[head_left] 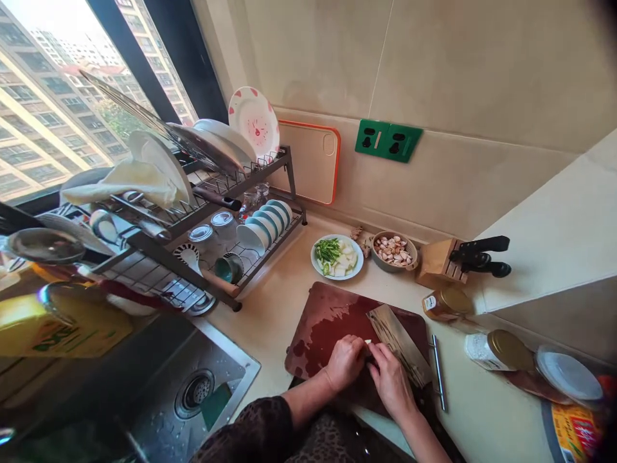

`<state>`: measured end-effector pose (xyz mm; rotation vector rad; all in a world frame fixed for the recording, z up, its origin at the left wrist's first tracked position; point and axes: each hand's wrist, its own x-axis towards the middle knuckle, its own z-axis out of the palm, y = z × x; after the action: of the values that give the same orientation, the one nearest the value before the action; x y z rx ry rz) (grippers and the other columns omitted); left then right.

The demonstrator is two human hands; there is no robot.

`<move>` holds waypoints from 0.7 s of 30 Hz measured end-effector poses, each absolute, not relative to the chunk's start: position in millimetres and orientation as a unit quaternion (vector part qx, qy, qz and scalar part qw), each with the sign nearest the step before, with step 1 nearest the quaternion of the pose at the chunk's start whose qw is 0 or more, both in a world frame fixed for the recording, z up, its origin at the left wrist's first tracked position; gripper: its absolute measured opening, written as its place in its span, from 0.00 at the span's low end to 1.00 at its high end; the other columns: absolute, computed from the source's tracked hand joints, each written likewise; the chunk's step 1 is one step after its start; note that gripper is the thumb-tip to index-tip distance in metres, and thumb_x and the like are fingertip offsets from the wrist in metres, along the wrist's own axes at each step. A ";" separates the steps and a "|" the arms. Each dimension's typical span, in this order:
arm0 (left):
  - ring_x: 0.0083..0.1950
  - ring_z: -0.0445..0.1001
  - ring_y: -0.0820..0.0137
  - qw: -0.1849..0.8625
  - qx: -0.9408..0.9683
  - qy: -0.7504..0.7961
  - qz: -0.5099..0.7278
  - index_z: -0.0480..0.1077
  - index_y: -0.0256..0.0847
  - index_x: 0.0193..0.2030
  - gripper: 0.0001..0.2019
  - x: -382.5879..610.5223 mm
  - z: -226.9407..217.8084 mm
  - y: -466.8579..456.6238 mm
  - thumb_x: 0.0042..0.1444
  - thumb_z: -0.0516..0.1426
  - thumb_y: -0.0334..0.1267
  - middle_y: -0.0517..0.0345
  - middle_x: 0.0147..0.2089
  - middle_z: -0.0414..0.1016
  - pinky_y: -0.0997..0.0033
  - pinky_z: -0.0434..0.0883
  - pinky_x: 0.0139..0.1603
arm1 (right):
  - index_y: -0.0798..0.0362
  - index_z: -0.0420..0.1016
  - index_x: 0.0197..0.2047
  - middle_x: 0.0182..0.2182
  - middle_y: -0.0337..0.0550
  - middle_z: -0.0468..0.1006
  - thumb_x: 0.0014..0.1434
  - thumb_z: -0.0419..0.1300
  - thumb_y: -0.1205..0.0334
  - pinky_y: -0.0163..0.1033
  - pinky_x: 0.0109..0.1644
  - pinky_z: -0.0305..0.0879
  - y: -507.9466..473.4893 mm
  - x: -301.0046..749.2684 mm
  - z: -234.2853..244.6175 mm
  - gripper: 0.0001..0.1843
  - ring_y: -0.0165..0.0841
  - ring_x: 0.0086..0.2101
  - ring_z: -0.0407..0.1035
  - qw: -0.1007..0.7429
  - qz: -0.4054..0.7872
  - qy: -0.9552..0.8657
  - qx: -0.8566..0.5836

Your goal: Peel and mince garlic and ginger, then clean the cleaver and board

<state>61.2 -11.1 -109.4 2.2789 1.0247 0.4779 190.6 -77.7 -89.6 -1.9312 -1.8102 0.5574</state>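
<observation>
left hand [344, 363]: clenched on pale piece [367, 341] | right hand [389, 379]: fingers [378, 357] curled beside it, grip unclear | piece: held above wet board [321, 328] | cleaver [398, 344]: just beside right hand | step: handwork on piece at board

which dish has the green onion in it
The white plate, with green onion and white slices; the brown bowl beside it holds only pinkish-brown pieces.
</observation>
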 end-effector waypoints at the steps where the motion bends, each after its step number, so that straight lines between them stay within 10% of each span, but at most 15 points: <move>1: 0.35 0.70 0.69 0.306 0.854 0.382 0.175 0.68 0.38 0.32 0.09 60.9 -107.6 -9.5 0.49 0.52 0.22 0.56 0.32 0.74 0.73 0.64 0.37 | 0.54 0.73 0.50 0.41 0.48 0.73 0.55 0.49 0.75 0.41 0.45 0.68 -76.6 190.8 -88.5 0.22 0.39 0.40 0.72 0.215 0.198 -0.655 -0.697; 10: 0.29 0.68 0.73 0.359 0.769 0.447 0.282 0.68 0.38 0.29 0.08 36.7 -71.6 2.0 0.44 0.53 0.22 0.60 0.27 0.71 0.77 0.64 0.31 | 0.53 0.74 0.41 0.36 0.46 0.75 0.59 0.47 0.76 0.39 0.40 0.68 -70.3 200.2 -90.3 0.17 0.36 0.36 0.72 0.222 0.195 -0.684 -0.667; 17: 0.32 0.74 0.69 0.243 0.649 0.604 0.393 0.72 0.44 0.37 0.09 -135.0 -29.7 2.8 0.53 0.55 0.43 0.59 0.33 0.76 0.72 0.71 0.35 | 0.51 0.73 0.38 0.35 0.45 0.75 0.61 0.48 0.73 0.39 0.39 0.68 -60.8 192.5 -91.2 0.14 0.35 0.36 0.73 0.249 0.196 -0.694 -0.647; 21: 0.22 0.71 0.68 0.177 0.665 0.712 0.136 0.73 0.46 0.26 0.09 -262.9 -36.7 -15.9 0.43 0.58 0.47 0.62 0.29 0.77 0.71 0.68 0.23 | 0.52 0.72 0.42 0.38 0.46 0.76 0.63 0.48 0.68 0.39 0.40 0.70 -57.9 195.3 -86.0 0.12 0.36 0.37 0.73 0.269 0.179 -0.692 -0.645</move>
<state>-262.9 -15.9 -36.7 1.8831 2.0158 0.3844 195.3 -57.9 -86.0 -1.7404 -1.8661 0.4825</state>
